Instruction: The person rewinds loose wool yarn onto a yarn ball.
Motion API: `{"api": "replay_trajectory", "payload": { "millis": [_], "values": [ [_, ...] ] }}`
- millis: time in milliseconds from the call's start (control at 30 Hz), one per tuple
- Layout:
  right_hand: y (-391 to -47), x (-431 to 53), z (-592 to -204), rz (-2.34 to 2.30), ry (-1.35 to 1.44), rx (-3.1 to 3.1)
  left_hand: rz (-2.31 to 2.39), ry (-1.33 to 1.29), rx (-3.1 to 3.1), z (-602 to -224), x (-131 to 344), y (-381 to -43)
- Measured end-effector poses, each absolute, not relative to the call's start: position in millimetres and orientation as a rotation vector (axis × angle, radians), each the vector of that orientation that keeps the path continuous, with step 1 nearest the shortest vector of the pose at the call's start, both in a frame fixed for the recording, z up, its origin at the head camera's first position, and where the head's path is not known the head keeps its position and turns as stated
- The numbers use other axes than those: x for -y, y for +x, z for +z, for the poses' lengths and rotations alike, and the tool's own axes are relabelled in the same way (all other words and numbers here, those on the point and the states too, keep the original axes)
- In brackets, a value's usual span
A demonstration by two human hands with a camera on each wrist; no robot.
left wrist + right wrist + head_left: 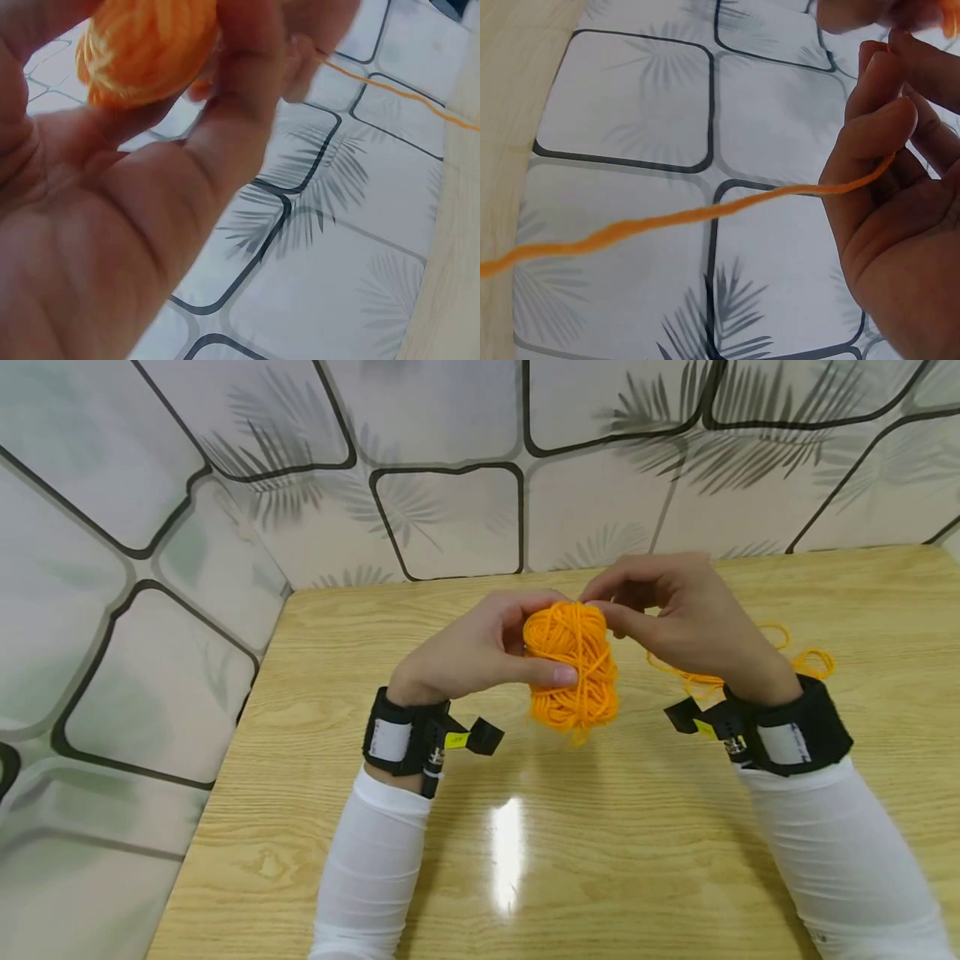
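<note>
left hand (480, 652) with fingers partly hidden behind ball (592, 664), ball blurred and cut off at the left wrist view's top, strand (667, 220) lost from sight among right hand's (675, 610) fingers, tag (456, 741) lettering too small to read, sleeves (375, 868) cut off near

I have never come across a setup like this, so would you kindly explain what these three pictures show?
There is no robot here: these are a person's bare hands, with black wristbands and white sleeves. The widest picture comes from a camera worn on the head, looking forward and down; the other two come from cameras worn on each wrist. The left hand has an orange yarn ball in its grip, thumb across the front. The right hand, close beside it, holds a strand, clearest in the right wrist view. Loose orange yarn lies on the wooden table, partly hidden by the right hand. Behind is a patterned wall.
</note>
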State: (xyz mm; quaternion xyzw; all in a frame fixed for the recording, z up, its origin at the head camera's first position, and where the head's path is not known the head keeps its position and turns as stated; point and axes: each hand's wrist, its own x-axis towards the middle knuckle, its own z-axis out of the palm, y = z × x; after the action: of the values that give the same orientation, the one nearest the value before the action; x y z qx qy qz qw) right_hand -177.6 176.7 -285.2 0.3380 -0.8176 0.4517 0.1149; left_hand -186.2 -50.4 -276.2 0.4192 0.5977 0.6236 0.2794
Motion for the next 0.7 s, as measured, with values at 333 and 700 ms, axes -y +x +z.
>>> {"api": "replay_trajectory", "payload": {
  "millis": [333,700],
  "values": [
    [-185.0,-168.0,-297.4,1.337,1.074,2.398,2.125,0.916,-1.636,-288.8,47.3,-200.8],
    [-185.1,-164.5,-299.6,1.269,1.125,2.507,2.459,0.600,-1.591,-287.7,47.4,-205.3]
  ]
}}
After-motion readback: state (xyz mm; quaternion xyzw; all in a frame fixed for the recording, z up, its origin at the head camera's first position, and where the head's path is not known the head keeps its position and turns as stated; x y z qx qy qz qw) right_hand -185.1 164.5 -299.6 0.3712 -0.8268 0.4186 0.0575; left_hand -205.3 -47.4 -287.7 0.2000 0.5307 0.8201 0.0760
